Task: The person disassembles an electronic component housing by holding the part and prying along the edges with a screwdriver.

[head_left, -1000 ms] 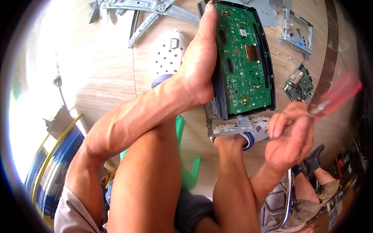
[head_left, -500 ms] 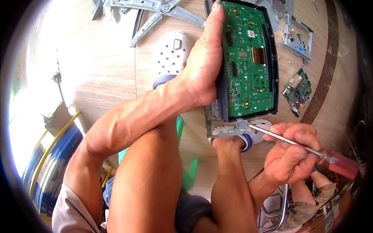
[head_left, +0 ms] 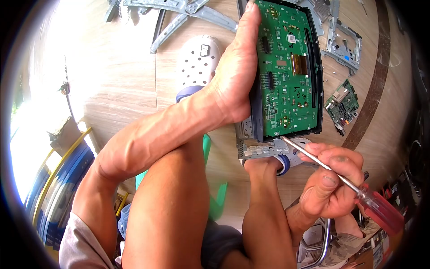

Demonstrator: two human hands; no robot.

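Note:
My left hand grips the left side of a black-framed display unit, its thumb lying along the edge and its other fingers hidden. A green circuit board with a brown ribbon patch fills the unit's back. In my right hand is a screwdriver with a clear red handle, the fingers wrapped around its shaft. The screwdriver's tip meets the bottom edge of the board, near the frame's lower corner. Below that edge a perforated metal bracket shows.
A loose circuit board and a metal frame lie on the floor at right. Metal scissor-like arms lie at the top. White clogs are on my feet. Another person's leg is at lower right.
The screwdriver's tip has moved up and slightly left, from the metal bracket to the board's bottom edge. Its handle has swung down and left with my right hand. The display unit has barely shifted.

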